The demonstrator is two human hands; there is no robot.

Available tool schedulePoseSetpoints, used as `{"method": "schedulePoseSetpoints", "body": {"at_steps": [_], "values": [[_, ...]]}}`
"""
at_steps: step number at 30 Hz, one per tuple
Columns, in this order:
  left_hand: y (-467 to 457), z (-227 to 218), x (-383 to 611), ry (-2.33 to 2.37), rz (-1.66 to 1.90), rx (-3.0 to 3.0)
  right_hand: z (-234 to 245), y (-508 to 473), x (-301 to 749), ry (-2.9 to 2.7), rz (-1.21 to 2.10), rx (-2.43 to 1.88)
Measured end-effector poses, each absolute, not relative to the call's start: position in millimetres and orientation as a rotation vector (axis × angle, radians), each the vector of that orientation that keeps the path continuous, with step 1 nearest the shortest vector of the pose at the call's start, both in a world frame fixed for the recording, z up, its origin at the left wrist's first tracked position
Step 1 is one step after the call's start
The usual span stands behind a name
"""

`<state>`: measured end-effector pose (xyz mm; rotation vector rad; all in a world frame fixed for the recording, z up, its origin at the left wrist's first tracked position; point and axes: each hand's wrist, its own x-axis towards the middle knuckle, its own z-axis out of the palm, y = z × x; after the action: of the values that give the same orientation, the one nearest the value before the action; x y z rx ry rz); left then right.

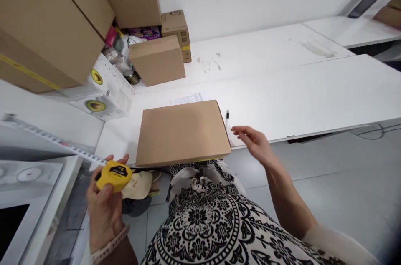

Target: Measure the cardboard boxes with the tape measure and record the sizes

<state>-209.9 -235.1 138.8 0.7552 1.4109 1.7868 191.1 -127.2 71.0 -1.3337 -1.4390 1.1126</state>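
Observation:
A yellow tape measure [114, 176] is gripped in my left hand [105, 206], held up left of the white table. Its blade [59, 140] sticks out toward the left, pulled out some way. In front of me a flat closed cardboard box [183, 131] lies at the table's near edge. My right hand [253, 144] hovers just past the box's right side, fingers stretched out and holding nothing. Close to those fingers lies a pen [227, 115] with a black tip. A printed sheet [188, 99] is partly covered by the box.
Large cardboard boxes [46, 27] are stacked at the left, above white boxes with avocado pictures [106, 89]. Smaller cartons [159, 60] stand at the back near a small jar [131, 76]. A beige cap [138, 185] is below the table. The white table [282, 85] extends right.

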Motion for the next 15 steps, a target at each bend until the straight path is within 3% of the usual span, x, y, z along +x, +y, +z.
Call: {"method": "schedulePoseSetpoints", "body": {"at_steps": [3,6,15], "values": [[-229,99,-213,1.399,1.703,0.593,49,-153,180,-1.529,1.215,-1.254],[-222,84,-205,1.323,1.689,0.521,58,-161,170,-1.598,1.235,-1.167],[-190,154,-207,1.140,1.806,0.712,129,-137,161,-1.426,1.043,-1.229]]}}
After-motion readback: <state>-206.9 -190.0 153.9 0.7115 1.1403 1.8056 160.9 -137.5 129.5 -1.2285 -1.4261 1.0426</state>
